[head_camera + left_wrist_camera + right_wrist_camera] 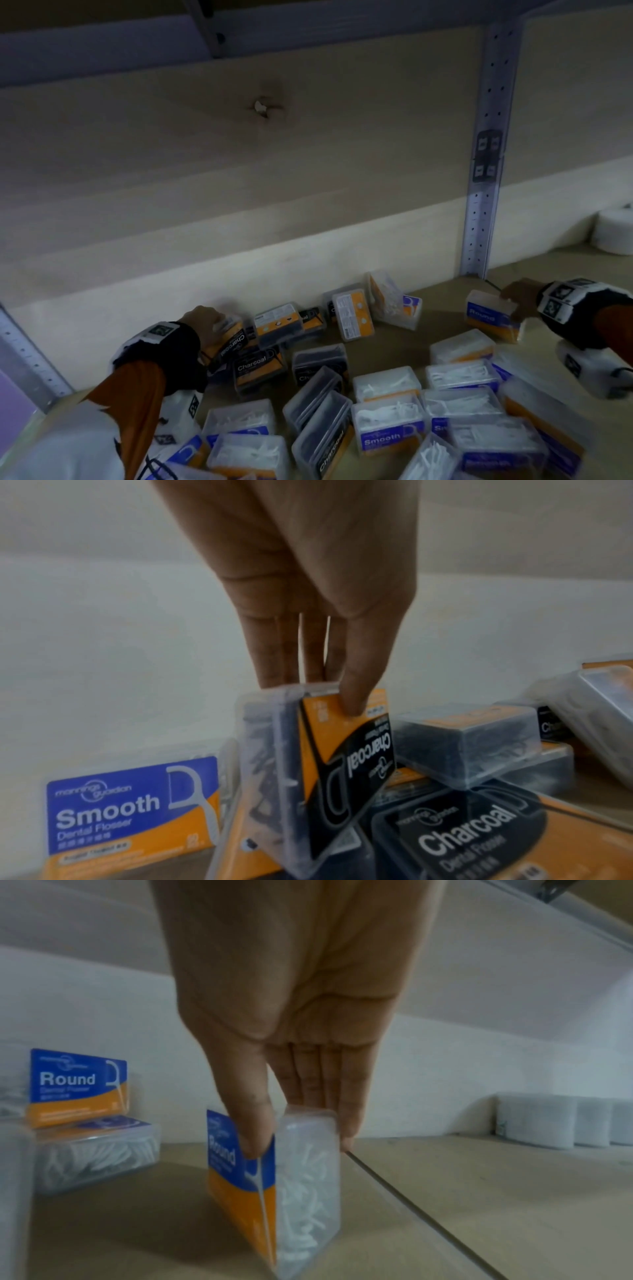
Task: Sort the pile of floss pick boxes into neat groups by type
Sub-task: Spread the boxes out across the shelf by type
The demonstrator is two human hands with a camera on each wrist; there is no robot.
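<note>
On the shelf (428, 305), my left hand (308, 615) pinches a tilted Charcoal box (346, 764) by its top edge; my right hand (291, 1042) pinches an upright Round box (274, 1191).

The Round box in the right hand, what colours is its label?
Blue on top, orange below, white lettering on the Round box; clearest in the right wrist view.
</note>
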